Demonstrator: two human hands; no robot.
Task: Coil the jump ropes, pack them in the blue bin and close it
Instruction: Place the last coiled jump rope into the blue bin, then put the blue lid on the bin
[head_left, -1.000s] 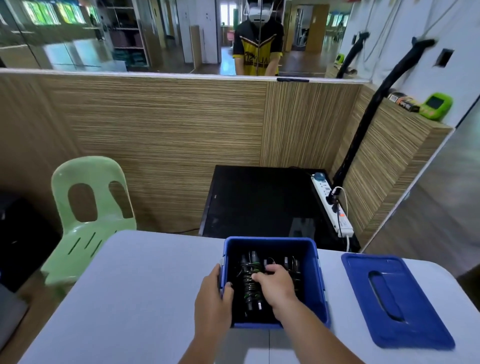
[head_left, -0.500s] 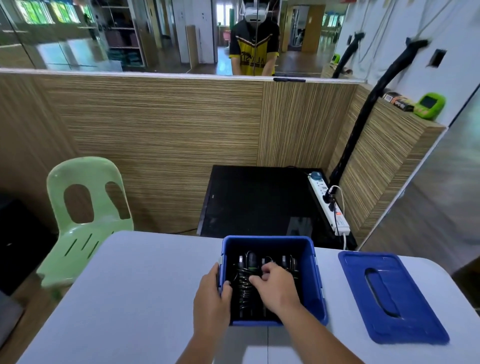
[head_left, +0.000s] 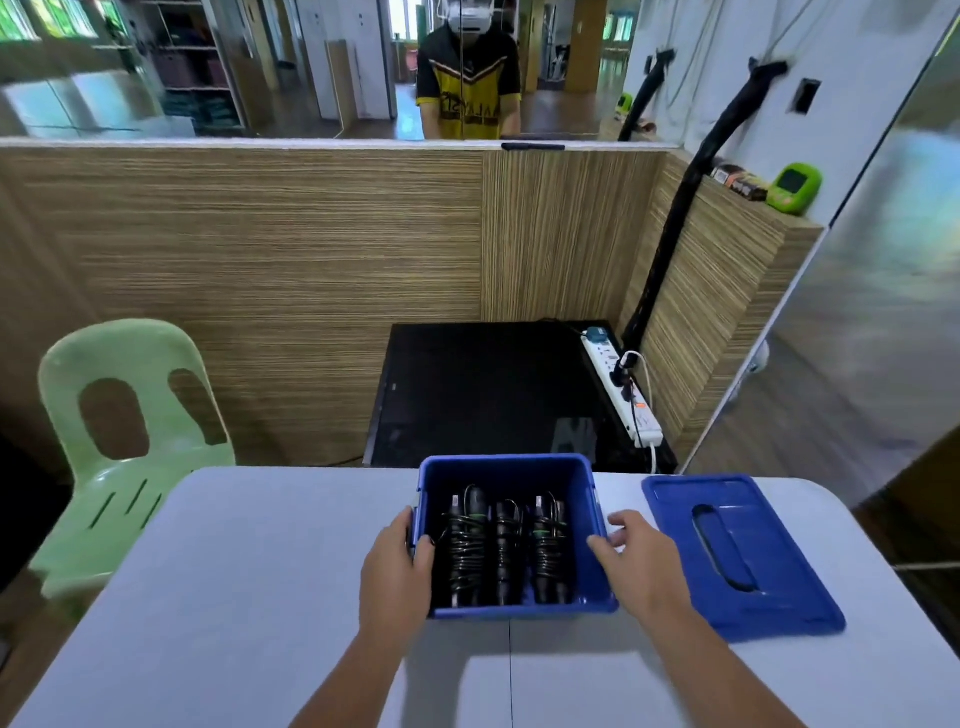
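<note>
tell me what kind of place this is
Likely a gym or dance studio, not certain: a wide wall mirror runs above the wood panelling, and coiled jump ropes lie in the blue bin on a table.

One camera sits on the person's head. It looks forward and down, close over the bench (head_left: 249, 582), with the wall (head_left: 260, 260) far past the fingers (head_left: 621, 519).

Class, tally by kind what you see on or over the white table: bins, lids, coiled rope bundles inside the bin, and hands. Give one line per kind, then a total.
blue bin: 1
blue lid: 1
coiled rope bundles: 3
hands (left hand, right hand): 2
Total: 7
</note>
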